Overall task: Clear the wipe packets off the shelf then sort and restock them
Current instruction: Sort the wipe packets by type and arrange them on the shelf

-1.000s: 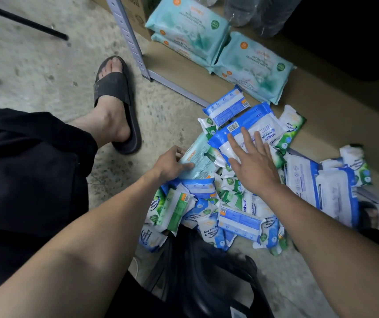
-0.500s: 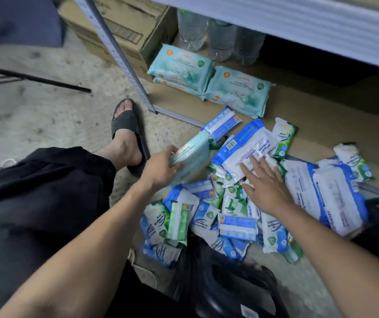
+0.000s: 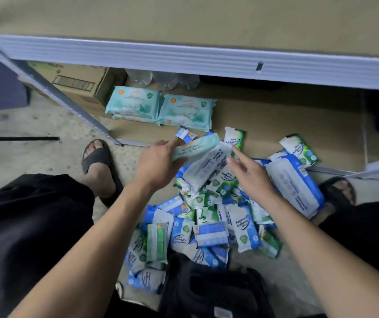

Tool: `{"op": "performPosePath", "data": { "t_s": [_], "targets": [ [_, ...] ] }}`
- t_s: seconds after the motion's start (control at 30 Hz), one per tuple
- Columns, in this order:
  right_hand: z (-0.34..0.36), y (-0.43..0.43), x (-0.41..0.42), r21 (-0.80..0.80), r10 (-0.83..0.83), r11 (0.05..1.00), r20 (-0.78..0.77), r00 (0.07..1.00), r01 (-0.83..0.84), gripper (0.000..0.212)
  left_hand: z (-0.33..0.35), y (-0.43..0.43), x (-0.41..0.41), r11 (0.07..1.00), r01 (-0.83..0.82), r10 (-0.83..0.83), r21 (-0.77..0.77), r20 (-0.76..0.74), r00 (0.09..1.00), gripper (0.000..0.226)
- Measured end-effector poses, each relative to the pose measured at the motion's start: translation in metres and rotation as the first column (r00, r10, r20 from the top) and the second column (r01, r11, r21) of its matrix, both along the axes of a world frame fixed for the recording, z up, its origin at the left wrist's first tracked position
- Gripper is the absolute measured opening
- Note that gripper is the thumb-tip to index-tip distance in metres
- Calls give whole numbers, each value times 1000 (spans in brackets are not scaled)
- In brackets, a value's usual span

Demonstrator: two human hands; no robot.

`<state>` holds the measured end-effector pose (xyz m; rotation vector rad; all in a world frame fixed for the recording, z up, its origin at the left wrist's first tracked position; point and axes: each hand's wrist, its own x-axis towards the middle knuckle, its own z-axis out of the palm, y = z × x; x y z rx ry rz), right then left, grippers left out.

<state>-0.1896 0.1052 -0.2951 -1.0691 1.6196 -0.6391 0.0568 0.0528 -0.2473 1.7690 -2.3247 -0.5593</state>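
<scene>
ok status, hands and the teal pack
Left hand grips teal packet. Right hand open above the pile. Small blue packet lies before the shelved teal stacks.

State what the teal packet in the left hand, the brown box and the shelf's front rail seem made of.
Teal packet: probably soft plastic film, faint sheen; it bends in the left hand. Brown box: matt cardboard, seemingly; folded corner, printed barcode. Front rail: likely painted metal, pale and ribbed.

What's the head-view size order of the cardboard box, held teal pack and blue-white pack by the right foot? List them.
1. cardboard box
2. blue-white pack, nearer the camera
3. teal pack, held tilted
</scene>
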Motion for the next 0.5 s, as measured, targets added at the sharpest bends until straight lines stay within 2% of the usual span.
{"op": "performPosePath", "data": {
  "t_s": [0.07, 0.13, 0.17, 0.2, 0.23, 0.3, 0.33, 0.4, 0.5],
  "targets": [
    [2, -4, -6, 29, -171, 985, 158, 973, 168, 61, 3, -1, -22, 993, 93, -94, -72, -18, 995, 39],
    [3, -9, -14, 171, -388, 921, 378, 840, 349, 64, -7, 4, -42, 975, 191, -195, -111, -30, 980, 36],
    [0, -10, -18, 237, -462, 887, 439, 770, 396, 62, -17, 8, -51, 965, 233, -239, -118, -32, 971, 36],
    [-3, -11, -22, 258, -488, 873, 438, 755, 415, 58, -29, 15, -58, 956, 269, -275, -120, -32, 961, 37],
    [-9, -9, -27, 236, -463, 885, 372, 804, 400, 57, -43, 22, -62, 949, 297, -301, -107, -26, 953, 40],
    [-22, 1, -33, 161, -312, 943, 126, 942, 291, 57, -69, 38, -65, 947, 317, -318, -42, -6, 948, 47],
    [-27, 7, -35, 143, -233, 963, 15, 972, 228, 54, -81, 46, -63, 949, 315, -315, -3, 5, 949, 51],
    [-35, 16, -37, 118, -89, 987, -154, 984, 108, 49, -99, 59, -56, 946, 321, -323, 48, 36, 946, 55],
    [-43, 21, -35, 86, 60, 996, -272, 960, -37, 53, -111, 68, -47, 958, 273, -276, 93, 24, 961, 55]
  ]
}}
